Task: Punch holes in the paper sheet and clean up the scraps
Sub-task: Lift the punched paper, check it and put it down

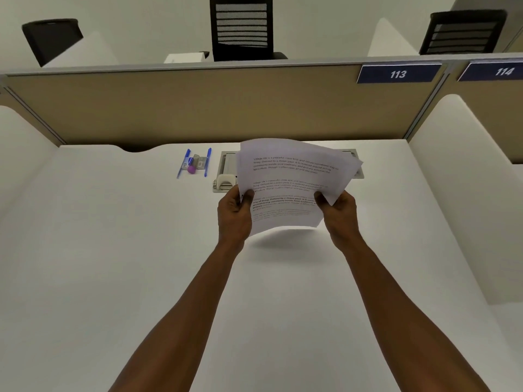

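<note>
A small stack of white printed paper sheets is held up above the white desk, tilted toward me. My left hand grips the stack's lower left edge, thumb on top. My right hand grips its lower right edge. A white hole punch sits on the desk just behind and left of the sheets, partly hidden by them. No scraps are visible.
Two blue pens, a purple eraser-like item and small clips lie at the back left of the punch. A grey cable tray peeks out behind the paper. A tan partition closes the desk's far side; white dividers flank it.
</note>
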`<state>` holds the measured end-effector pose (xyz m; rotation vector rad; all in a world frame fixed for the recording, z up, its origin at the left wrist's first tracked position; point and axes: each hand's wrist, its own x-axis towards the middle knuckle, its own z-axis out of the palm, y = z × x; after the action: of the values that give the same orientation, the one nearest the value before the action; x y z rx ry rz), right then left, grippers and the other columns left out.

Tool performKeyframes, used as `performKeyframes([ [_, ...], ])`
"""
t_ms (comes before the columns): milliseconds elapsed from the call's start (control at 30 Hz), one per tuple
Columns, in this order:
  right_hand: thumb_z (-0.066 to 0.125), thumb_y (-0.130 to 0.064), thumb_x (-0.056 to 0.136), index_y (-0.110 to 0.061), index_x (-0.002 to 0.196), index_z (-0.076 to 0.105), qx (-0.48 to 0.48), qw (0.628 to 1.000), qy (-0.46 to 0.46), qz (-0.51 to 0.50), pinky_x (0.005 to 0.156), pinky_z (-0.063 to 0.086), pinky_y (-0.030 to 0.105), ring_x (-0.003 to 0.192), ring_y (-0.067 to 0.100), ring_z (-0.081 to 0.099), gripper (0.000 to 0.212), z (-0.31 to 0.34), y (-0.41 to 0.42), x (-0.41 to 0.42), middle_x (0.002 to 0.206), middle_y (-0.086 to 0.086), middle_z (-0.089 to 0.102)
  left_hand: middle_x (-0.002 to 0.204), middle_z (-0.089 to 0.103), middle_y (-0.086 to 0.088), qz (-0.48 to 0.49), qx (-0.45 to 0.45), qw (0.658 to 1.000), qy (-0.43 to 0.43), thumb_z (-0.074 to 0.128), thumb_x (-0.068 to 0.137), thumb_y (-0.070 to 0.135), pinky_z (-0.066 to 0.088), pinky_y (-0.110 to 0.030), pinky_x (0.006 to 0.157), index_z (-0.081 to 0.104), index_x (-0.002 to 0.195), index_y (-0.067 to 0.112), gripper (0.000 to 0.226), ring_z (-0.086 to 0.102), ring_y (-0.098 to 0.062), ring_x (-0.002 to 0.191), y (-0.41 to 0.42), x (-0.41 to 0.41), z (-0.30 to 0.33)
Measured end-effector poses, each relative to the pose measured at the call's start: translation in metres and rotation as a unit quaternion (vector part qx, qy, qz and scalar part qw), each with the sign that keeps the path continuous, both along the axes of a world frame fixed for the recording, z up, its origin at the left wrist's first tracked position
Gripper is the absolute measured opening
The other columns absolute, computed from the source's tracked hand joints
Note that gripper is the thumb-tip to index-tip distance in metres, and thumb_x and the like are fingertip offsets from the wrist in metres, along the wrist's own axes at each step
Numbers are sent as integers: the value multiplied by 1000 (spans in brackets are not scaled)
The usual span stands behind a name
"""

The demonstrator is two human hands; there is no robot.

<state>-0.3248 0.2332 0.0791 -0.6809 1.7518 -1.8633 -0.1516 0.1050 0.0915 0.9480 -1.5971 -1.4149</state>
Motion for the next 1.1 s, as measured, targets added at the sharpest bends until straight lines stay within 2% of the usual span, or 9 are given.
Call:
performKeyframes([
  [167,66,-19,90,-23,113,66,-16,1000,19,2,87,57,33,103,19,67,24,8,-5,-9,108,-6,73,104,71,7,-15,14,999,27,52,99,23,59,-23,76,65,112,36,23,67,-19,101,-4,-3,1],
  [267,67,-18,91,-14,121,64,-7,1000,26,8,87,56,30,105,19,67,31,3,-5,-15,113,-2,72,107,70,7,-27,18,999,-4,50,100,25,59,-25,82,62,122,27,25,66,-15,103,-6,-4,-8],
  [433,65,-11,92,-14,123,63,59,998,34,15,88,56,35,108,26,64,31,-11,-7,-14,113,4,70,121,65,1,-56,4,995,-80,48,100,15,52,-33,94,54,131,23,33,61,-18,113,-6,-9,-23],
  [567,64,-14,94,-24,119,63,42,998,40,11,88,57,29,105,19,65,27,-8,-6,-17,110,-2,70,108,68,3,-37,-7,996,-76,45,100,14,56,-23,87,60,123,22,28,65,-13,102,-9,-11,-23],
  [633,65,-15,93,-24,120,63,41,998,36,10,87,57,28,105,18,65,28,-7,-4,-17,110,-3,70,109,68,4,-35,-15,996,-75,46,101,15,56,-19,85,58,124,24,28,65,-15,103,-10,-11,-23],
  [733,64,-14,94,-15,121,65,73,996,44,21,89,57,33,108,24,65,28,-11,-4,-17,112,2,71,113,65,-1,-36,-10,995,-91,46,101,19,57,-33,90,54,129,23,29,63,-22,108,-9,-12,-24],
  [833,61,-14,95,-14,123,65,65,997,44,20,91,56,37,108,25,65,27,-12,-4,-17,113,4,71,114,65,-3,-33,-2,995,-95,46,102,21,56,-44,93,55,127,21,27,62,-25,109,-9,-13,-23],
  [967,61,-13,96,-12,121,65,72,997,24,17,95,55,43,108,26,65,26,-13,-4,-14,114,5,71,111,66,-3,-26,5,994,-102,46,102,23,56,-47,92,57,125,19,26,64,-25,107,-9,-13,-21],
  [1100,61,-16,96,-21,112,68,62,998,19,3,92,57,42,103,22,67,18,-15,-2,-14,108,-3,73,110,67,-1,-22,-10,995,-94,46,101,25,57,-44,91,57,124,23,25,65,-24,105,-8,-11,-20],
])
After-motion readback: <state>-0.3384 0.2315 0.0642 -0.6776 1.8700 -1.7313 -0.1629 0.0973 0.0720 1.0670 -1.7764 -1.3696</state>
